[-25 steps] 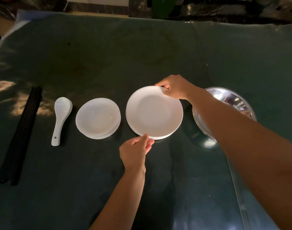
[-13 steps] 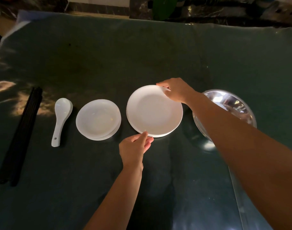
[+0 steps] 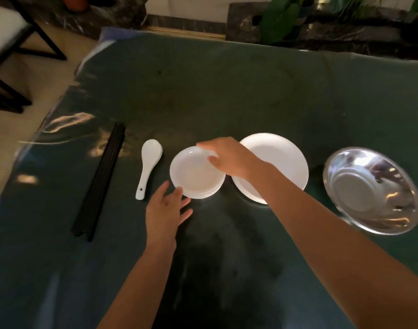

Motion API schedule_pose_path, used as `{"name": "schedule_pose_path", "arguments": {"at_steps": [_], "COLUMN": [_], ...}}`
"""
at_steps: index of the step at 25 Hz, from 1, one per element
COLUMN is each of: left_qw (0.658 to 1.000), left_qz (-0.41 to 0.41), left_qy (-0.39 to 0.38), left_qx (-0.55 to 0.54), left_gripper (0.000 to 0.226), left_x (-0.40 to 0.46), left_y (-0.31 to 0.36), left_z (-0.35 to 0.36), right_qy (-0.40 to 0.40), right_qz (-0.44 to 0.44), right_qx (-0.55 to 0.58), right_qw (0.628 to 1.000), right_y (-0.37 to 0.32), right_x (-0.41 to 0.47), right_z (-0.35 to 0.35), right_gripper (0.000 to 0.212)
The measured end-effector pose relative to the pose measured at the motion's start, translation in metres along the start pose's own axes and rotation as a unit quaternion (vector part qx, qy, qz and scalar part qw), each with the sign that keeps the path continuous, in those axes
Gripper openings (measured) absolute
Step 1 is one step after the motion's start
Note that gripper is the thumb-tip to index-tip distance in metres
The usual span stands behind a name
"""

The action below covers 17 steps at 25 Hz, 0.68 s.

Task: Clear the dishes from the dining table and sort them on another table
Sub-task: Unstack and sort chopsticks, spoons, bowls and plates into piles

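Sorting looks mostly done on our worktop [image 3: 250,96]: chopsticks [image 3: 100,181], spoon [image 3: 148,167], big plates [image 3: 281,160] and steel bowl [image 3: 372,191] lined up along the near edge, while our left hand [image 3: 164,210] and right hand [image 3: 229,156], both grips spread wide, touch the small plates [image 3: 193,176], gripping nothing.

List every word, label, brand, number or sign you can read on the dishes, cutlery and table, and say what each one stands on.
None: no readable text shows anywhere in this view.
The stack of small white plates, the stack of large white plates, the white ceramic soup spoon, the bundle of black chopsticks and the shiny steel bowl are all plain.
The dark green table cover carries only glare.
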<state>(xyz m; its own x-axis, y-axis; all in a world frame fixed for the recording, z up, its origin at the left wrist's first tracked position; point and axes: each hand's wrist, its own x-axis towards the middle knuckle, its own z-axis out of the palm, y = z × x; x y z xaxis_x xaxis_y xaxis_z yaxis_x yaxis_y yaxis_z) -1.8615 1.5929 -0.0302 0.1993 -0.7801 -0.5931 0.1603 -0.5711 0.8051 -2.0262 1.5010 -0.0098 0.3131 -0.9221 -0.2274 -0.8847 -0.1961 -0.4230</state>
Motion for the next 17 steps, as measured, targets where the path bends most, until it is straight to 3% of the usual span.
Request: {"name": "schedule_pose_path", "arguments": {"at_steps": [4, 13, 17], "left_qw": [0.987, 0.971, 0.961], "left_qz": [0.119, 0.162, 0.198], "left_qy": [-0.015, -0.038, -0.034], "left_qx": [0.103, 0.172, 0.190], "left_gripper": [0.048, 0.050, 0.035], "left_x": [0.003, 0.011, 0.030], "left_y": [0.002, 0.003, 0.017], "left_z": [-0.003, -0.008, 0.003], "right_qy": [0.024, 0.068, 0.076], "right_qz": [0.013, 0.044, 0.043], "right_qx": [-0.082, -0.013, -0.027], "right_qw": [0.996, 0.997, 0.996], "right_y": [-0.006, -0.006, -0.004], "right_x": [0.001, -0.001, 0.022], "right_z": [0.007, 0.012, -0.003], "right_gripper": [0.055, 0.058, 0.058]}}
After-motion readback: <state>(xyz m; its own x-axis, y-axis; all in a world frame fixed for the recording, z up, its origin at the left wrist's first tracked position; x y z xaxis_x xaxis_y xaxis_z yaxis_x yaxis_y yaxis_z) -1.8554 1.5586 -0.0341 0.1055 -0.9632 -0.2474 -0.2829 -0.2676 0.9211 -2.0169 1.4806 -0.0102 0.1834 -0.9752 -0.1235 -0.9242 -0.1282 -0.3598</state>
